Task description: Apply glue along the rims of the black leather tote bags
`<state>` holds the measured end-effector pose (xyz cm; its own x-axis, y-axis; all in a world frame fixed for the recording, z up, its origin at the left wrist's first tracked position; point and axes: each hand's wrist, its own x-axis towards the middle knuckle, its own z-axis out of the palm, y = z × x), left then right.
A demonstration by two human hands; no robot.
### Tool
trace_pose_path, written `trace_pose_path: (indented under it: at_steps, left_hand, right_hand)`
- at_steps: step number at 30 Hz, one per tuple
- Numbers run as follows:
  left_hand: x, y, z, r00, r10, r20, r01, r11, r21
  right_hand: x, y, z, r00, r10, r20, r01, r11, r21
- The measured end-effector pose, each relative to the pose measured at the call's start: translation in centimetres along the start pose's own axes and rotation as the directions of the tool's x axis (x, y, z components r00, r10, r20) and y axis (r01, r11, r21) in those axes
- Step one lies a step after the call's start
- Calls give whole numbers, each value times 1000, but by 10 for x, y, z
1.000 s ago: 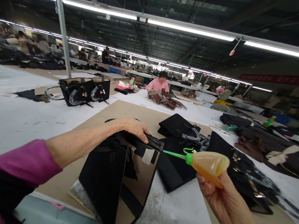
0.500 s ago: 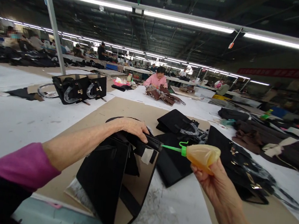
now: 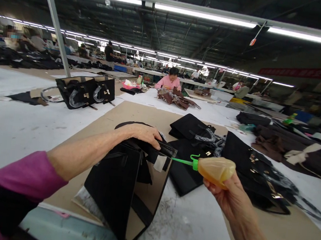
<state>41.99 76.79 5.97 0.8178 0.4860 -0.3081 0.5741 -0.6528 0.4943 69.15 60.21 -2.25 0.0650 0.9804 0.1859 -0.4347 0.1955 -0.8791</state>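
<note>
A black handbag (image 3: 110,183) stands tilted in front of me, its beige inside showing on the right. My left hand (image 3: 147,134) lies over its upper edge, fingers curled round a dark strip there; the thumb's hold is partly hidden. In my right hand (image 3: 234,192) is a squeeze bottle (image 3: 215,171) of amber liquid, held on its side. Its long green nozzle (image 3: 181,161) points left, the tip at the bag's upper right corner, just under the strip's end. Below the strip hangs a small white tag (image 3: 159,163).
Another black bag (image 3: 191,129) with plastic-wrapped handles lies behind, and one with gold clasps (image 3: 253,175) lies to the right. Two black bags (image 3: 85,93) stand at the back left near a metal post (image 3: 56,23). A person in pink (image 3: 168,83) sits across the table behind brown bags (image 3: 172,97).
The nozzle tip has slid slightly down from the strip's end to just beneath it. My left hand keeps its place on the bag, and the view has shifted a little.
</note>
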Motion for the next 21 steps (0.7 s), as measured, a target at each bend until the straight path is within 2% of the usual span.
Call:
trace_pose_path:
  at_steps: [7, 14, 21]
  left_hand:
    - [1, -2, 3, 1000, -1, -2, 1, 1000, 20]
    - [4, -3, 6, 999, 49, 5, -49, 999, 24]
    - [5, -1, 8, 999, 42, 0, -42, 999, 14]
  right_hand:
    - [-7, 1, 1, 999, 33, -2, -33, 999, -29]
    - [-23, 4, 18, 989, 52, -137, -57, 998, -29]
    - [-37, 16, 7, 991, 114, -73, -120, 990, -78]
